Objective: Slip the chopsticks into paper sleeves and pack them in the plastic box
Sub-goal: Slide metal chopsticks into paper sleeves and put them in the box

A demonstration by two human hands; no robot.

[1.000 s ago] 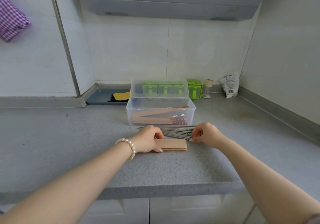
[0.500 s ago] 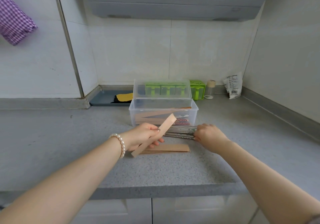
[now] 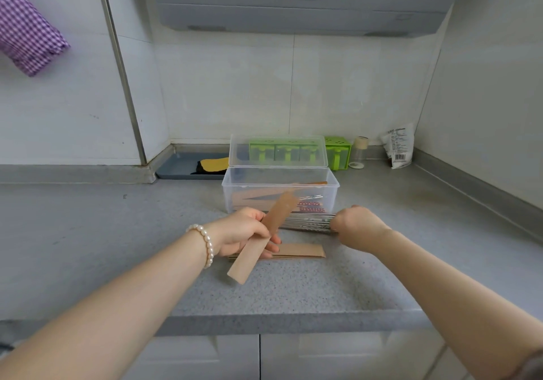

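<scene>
Paper sleeve (image 3: 266, 237) shows no print.

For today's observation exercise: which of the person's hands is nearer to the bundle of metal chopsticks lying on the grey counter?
Right. The right hand is at the right end of the bundle of metal chopsticks, touching it. The left hand holds a brown paper sleeve just left of the bundle.

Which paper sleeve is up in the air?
The paper sleeve that the left hand holds, tilted above the counter. The other sleeves lie flat in a stack beneath it.
</scene>
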